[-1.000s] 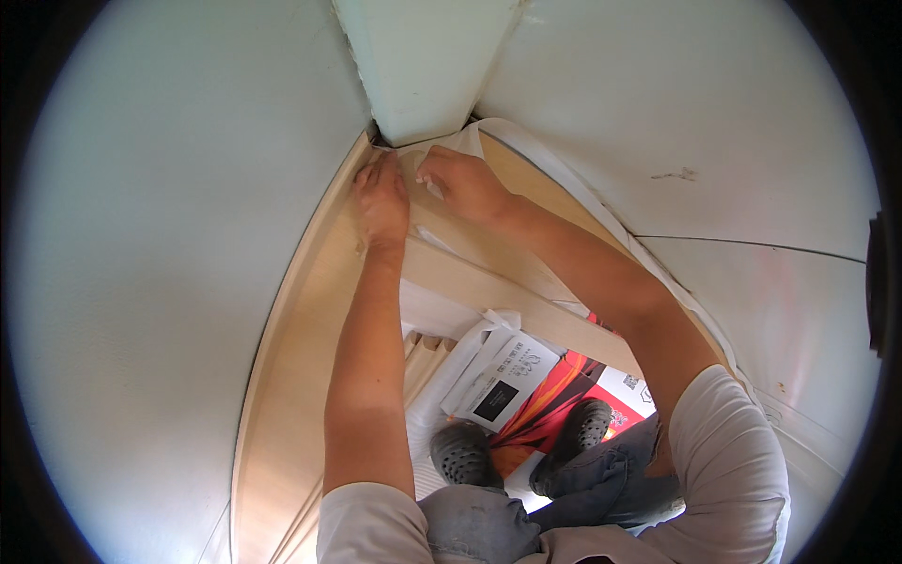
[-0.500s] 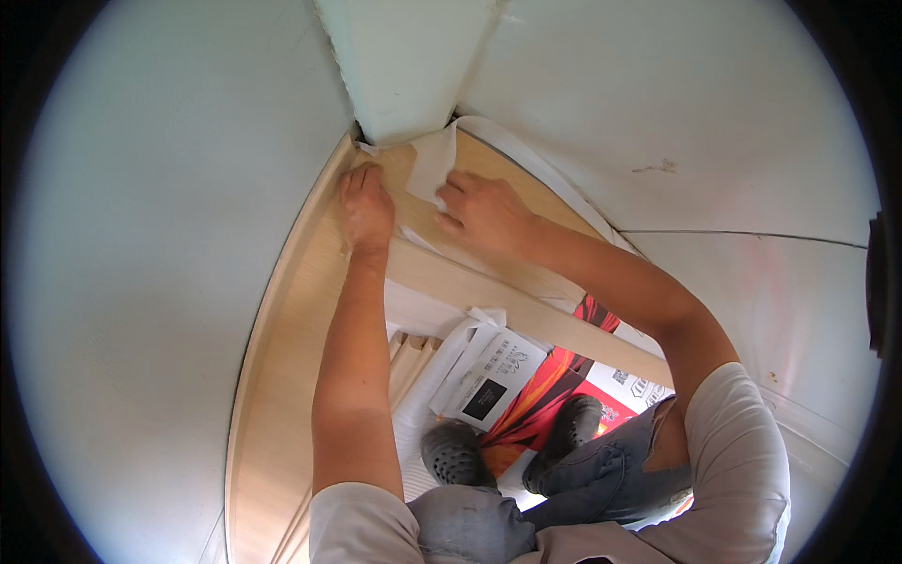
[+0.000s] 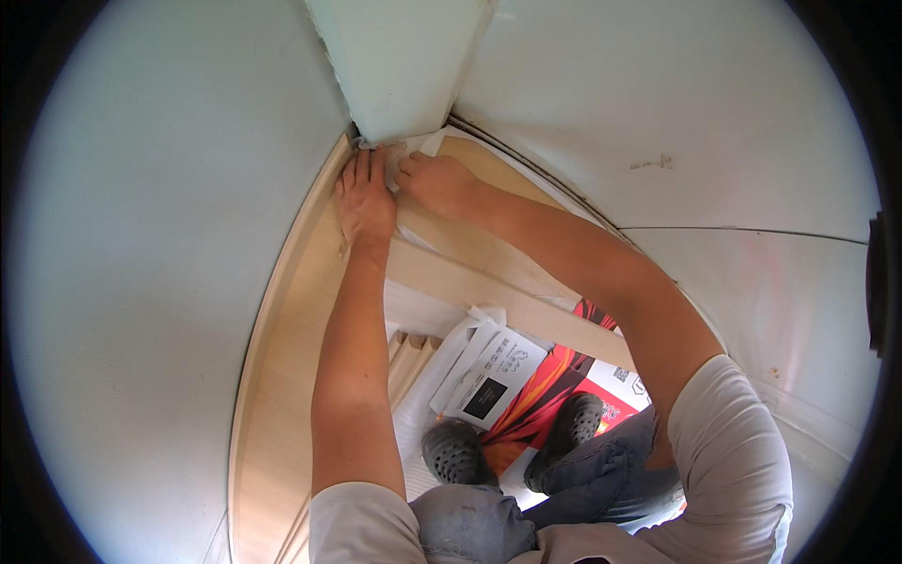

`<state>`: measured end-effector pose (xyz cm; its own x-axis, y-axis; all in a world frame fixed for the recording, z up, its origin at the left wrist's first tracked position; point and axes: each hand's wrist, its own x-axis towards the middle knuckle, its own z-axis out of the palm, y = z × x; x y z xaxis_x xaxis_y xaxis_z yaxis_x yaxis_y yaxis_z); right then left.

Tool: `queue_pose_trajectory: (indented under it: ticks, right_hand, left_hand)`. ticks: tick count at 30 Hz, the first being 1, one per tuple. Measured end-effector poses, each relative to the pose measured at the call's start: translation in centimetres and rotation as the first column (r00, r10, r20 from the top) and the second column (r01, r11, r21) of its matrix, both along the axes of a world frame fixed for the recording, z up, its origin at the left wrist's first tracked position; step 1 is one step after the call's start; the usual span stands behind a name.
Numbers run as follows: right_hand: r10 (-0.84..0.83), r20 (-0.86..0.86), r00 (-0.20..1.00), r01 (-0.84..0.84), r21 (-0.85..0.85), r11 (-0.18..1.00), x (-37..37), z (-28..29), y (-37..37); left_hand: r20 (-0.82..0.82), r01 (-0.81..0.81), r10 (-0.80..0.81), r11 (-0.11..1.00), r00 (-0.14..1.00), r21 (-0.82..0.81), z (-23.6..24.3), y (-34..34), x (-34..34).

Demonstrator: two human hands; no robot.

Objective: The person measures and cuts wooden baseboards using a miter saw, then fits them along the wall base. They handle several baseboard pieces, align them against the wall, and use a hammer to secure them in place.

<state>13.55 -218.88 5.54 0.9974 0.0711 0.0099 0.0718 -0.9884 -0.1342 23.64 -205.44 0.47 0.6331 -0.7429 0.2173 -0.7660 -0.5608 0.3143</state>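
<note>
My left hand (image 3: 365, 201) lies flat on a light wooden panel (image 3: 282, 376), its fingers stretched toward the corner under a pale post (image 3: 404, 66). Beside it, my right hand (image 3: 438, 181) is closed, with the fingertips pinching a thin, whitish translucent film (image 3: 395, 173). Crumpled film also shows at the tips of my left fingers. A second wooden board (image 3: 493, 166) extends right from the corner, with white sheeting along its far edge. Below my hands, a narrow wooden rail (image 3: 507, 299) crosses between the side panels.
Pale walls (image 3: 169, 235) close in on both sides. Under the rail lie a white box (image 3: 498, 371), wooden strips (image 3: 409, 357) and red-and-black printed cardboard (image 3: 540, 404). My dark clogs (image 3: 456, 453) rest among these, below my bent knees.
My right hand has moved left, close beside my left hand, drawing the film with it. My left fingers have straightened from a curl. The sheeting has left the right wall, baring a dark gap.
</note>
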Motion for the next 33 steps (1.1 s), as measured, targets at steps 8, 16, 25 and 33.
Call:
queue_pose_trajectory:
  ticks: [8,16,25,33]
  right_hand:
    - [0.244,0.021,0.969,-0.245,0.142,0.959,-5.7,2.9,-2.1]
    - [0.562,-0.183,0.807,-0.335,0.643,0.689,-21.5,8.7,10.3]
    - [0.735,-0.381,0.561,0.724,0.657,-0.211,-35.6,18.4,15.5]
    - [0.879,0.095,0.467,0.854,0.21,-0.476,-37.7,21.2,19.1]
  left_hand:
    - [0.038,-0.012,0.008,0.996,0.999,0.089,-0.1,-0.3,0.0]
    - [0.072,-0.012,0.007,0.998,0.997,0.065,-0.7,-0.4,-0.2]
    - [0.084,0.045,-0.049,0.998,0.995,0.049,-0.4,0.0,0.2]
    - [0.17,0.4,-0.398,0.916,0.902,0.022,-0.4,-3.0,-1.1]
